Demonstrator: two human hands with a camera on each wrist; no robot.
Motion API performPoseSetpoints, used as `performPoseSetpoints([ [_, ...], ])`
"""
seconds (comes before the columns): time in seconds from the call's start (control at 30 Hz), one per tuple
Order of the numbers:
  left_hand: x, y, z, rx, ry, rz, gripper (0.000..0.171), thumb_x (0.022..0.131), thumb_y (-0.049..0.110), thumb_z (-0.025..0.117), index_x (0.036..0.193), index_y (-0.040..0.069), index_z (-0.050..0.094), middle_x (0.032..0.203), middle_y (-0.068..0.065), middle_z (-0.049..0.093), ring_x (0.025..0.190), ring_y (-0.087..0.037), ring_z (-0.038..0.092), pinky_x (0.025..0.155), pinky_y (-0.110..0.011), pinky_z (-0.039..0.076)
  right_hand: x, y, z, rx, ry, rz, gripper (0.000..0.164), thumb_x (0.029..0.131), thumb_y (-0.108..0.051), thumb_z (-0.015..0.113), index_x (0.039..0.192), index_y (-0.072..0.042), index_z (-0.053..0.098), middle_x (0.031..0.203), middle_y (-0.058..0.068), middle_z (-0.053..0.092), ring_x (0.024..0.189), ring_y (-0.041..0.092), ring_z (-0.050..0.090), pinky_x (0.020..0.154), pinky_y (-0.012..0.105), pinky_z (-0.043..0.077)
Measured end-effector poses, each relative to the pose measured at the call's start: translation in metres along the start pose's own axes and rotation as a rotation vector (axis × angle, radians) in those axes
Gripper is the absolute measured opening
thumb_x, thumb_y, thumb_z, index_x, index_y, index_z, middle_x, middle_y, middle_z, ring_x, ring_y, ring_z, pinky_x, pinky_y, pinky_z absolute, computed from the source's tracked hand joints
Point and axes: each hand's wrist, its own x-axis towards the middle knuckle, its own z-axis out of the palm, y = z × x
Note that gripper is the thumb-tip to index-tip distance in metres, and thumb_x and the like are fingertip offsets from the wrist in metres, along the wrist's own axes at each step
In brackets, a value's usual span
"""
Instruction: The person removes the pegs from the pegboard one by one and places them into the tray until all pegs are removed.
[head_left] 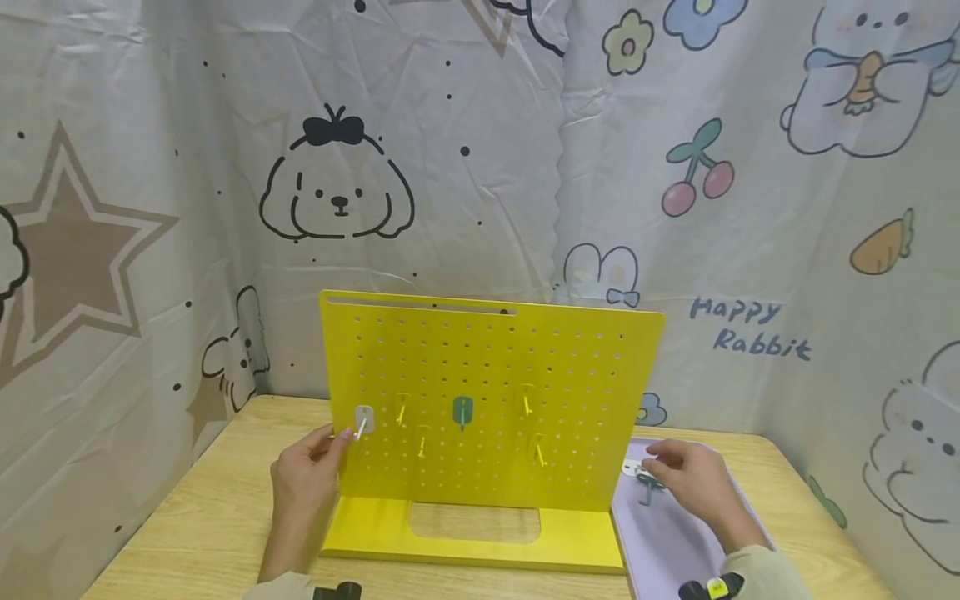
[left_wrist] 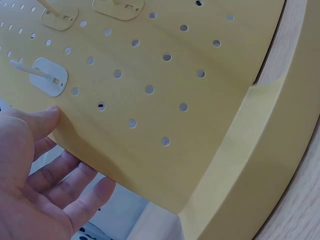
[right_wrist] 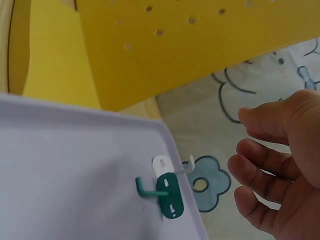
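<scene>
A yellow pegboard (head_left: 585, 327) stands upright on its yellow base. My left hand (head_left: 306, 479) grips its left edge, thumb (left_wrist: 42, 122) on the front face and fingers at the back. Just above that thumb a white hook (left_wrist: 49, 77) is mounted on the board. Farther right on it are a green hook (head_left: 462, 410) and several yellow hooks (head_left: 527, 400). My right hand (head_left: 693, 483) hovers over the far end of the lilac tray (head_left: 663, 546), fingers loosely bent and holding nothing. Close to it in the tray, a green hook (right_wrist: 170, 197) lies partly over a white hook (right_wrist: 161, 165).
The wooden table (head_left: 195, 508) carries the board and the tray, which sits close to the board's right side. An oblong cutout (head_left: 474, 522) opens in the base. Printed curtains (head_left: 480, 192) hang behind the table and along both sides.
</scene>
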Motion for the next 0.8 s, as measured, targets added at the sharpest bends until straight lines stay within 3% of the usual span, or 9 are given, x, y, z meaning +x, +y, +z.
performPoseSetpoints([
  [0.43,-0.002,0.0,-0.001,0.011,-0.015,-0.002,0.054,0.099,0.046,0.06,0.13,0.002,0.065,0.109,-0.018,0.071,0.097,-0.034,0.067,0.084,-0.047,0.056,-0.038,-0.024,-0.009,0.194,0.072,0.004,0.028,0.093,-0.023,0.074,0.115,-0.004,0.073,0.105,0.007,0.072,0.091,0.02,0.063,0.069,0.029,0.053],
  [0.63,-0.002,0.001,0.0,0.006,-0.007,-0.003,0.054,0.099,0.047,0.06,0.129,0.002,0.066,0.108,-0.017,0.072,0.095,-0.033,0.068,0.082,-0.045,0.057,-0.047,-0.038,-0.003,0.323,0.133,-0.064,0.022,0.091,-0.017,0.076,0.109,-0.004,0.075,0.097,0.005,0.074,0.083,0.012,0.065,0.07,0.026,0.054],
  [0.8,0.0,0.0,0.0,0.015,0.0,0.008,0.053,0.099,0.046,0.061,0.128,0.002,0.066,0.108,-0.017,0.072,0.096,-0.033,0.068,0.083,-0.047,0.056,-0.051,-0.049,0.005,0.433,0.126,-0.113,0.02,0.091,-0.01,0.075,0.108,-0.001,0.074,0.096,0.007,0.074,0.079,0.011,0.067,0.068,0.028,0.056],
])
